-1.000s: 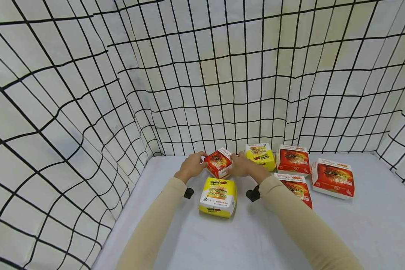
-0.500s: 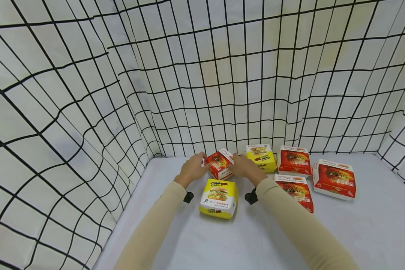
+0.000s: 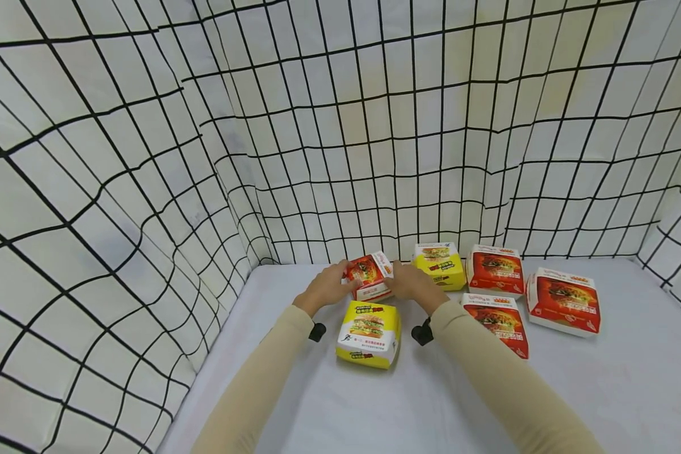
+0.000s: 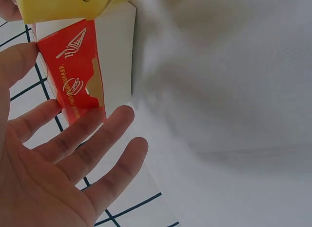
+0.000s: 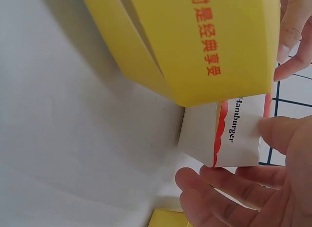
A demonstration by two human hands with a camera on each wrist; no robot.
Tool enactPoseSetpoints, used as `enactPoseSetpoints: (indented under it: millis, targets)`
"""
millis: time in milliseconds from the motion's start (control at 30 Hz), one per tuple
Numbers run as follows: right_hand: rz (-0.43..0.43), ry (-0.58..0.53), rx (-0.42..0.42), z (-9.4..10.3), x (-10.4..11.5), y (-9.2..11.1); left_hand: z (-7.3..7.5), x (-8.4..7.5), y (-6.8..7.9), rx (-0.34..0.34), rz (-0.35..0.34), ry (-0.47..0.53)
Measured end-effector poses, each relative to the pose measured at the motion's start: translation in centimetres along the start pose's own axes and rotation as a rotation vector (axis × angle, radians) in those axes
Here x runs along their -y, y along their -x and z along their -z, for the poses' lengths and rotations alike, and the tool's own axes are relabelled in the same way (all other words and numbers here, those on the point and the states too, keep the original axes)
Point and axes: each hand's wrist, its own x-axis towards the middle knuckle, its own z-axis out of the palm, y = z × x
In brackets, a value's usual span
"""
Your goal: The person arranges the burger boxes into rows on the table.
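Black netting over pale walls is rising at 12 o'clock, behind a white table; clock directions are taking the held box as centre. A left sleeve and a right sleeve are reaching in from 7 and 5 o'clock. Toward 3 and 4 o'clock, an outer red box, a rear red box and a front red box are lying close together. The right sleeve is partly covering the front one, so a sideways swing of that arm could be dragging it askew.

A near yellow box is sitting at 6 o'clock, between the forearms; pulling straight back could be knocking it. The left hand is holding the 9 o'clock side with thumb and fingers; the right hand is gripping the 3 o'clock side. Just beyond its knuckles a far yellow box is standing, and a wider turn could be bumping it.

Smallest, the held red box is resting near the netting. Fingertips are bearing on its edges, so uneven pressure could be slipping, tipping or denting the carton.
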Motion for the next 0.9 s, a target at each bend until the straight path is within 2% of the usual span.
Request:
enactPoseSetpoints:
  millis: [267,500,700,900]
  targets:
    - [0.001,0.028,0.0,-0.08,-0.2,-0.07,-0.07,0.16,-0.09,0.044,0.0,0.032]
    - [0.016,0.036,-0.014,-0.12,0.07,0.33,-0.37,0.55,-0.17,0.08,0.034,0.089]
    - [0.016,0.022,-0.016,-0.02,0.27,0.65,-0.19,0.65,-0.28,0.092,0.033,0.08]
    - [0.06,0.029,-0.023,0.54,0.05,0.63,0.07,0.73,-0.3,0.097,0.027,0.076]
